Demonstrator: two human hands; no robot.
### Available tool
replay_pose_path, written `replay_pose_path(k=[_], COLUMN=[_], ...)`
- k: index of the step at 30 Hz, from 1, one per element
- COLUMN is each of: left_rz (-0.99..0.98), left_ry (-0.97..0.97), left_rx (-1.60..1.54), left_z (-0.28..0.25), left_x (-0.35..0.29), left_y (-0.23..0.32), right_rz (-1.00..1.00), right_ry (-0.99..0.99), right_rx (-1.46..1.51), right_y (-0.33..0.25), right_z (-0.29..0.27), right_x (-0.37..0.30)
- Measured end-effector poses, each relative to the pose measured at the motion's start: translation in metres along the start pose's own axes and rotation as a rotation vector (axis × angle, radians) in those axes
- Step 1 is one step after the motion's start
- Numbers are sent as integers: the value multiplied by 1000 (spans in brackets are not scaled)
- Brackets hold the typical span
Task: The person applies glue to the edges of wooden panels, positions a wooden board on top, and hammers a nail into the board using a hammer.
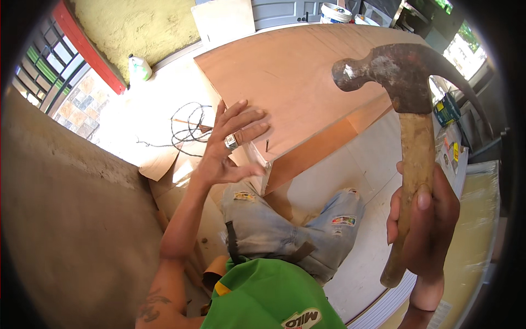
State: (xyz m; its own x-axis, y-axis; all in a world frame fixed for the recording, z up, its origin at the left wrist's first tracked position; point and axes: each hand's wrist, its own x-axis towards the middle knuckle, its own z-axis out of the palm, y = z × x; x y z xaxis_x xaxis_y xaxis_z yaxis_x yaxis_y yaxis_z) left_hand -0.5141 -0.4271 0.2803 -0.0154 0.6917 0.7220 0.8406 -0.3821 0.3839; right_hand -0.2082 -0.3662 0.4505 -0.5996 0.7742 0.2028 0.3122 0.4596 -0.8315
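Observation:
My right hand [424, 219] is wrapped round the wooden handle of a claw hammer [411, 82], raised high on the right with its rusty head up. A nail [267, 146] stands upright in the near corner of a reddish-brown plywood panel [296, 77]. Beside that corner is my left hand [230, 142], its fingers spread and a ring on one of them. The thumb hangs near the panel's edge, and nothing shows in its grasp. Below the panel's front edge a brown board [318, 156] forms a side under it.
Coiled black cable [189, 129] lies on the floor left of the panel. A white jug [139, 68] stands by the yellow wall. Behind the panel is a white bucket [335, 13]. A rough grey wall [71, 203] runs along my left, and plastic-wrapped sheets [474, 219] lie to the right.

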Motion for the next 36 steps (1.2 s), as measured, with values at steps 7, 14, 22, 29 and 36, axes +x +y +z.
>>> replay_pose_path(k=[7,14,22,29,36], left_rz=[57,16,74,77,105], left_ry=[-50,-88,-49,-23,-16], left_rx=[21,-130,-125,-106,-108], left_z=[-9,-16,-12,-12,-11], left_x=[11,28,24,19,20], left_y=[-11,-5,-8,-8,-11], right_rz=[116,145,177,209,-78], right_ry=[-41,-56,-157,-212,-62], right_rx=[66,203,273,348,225], right_y=[27,42,42,50,134], right_z=[4,11,10,21,87], right_x=[0,2,3,0,-67])
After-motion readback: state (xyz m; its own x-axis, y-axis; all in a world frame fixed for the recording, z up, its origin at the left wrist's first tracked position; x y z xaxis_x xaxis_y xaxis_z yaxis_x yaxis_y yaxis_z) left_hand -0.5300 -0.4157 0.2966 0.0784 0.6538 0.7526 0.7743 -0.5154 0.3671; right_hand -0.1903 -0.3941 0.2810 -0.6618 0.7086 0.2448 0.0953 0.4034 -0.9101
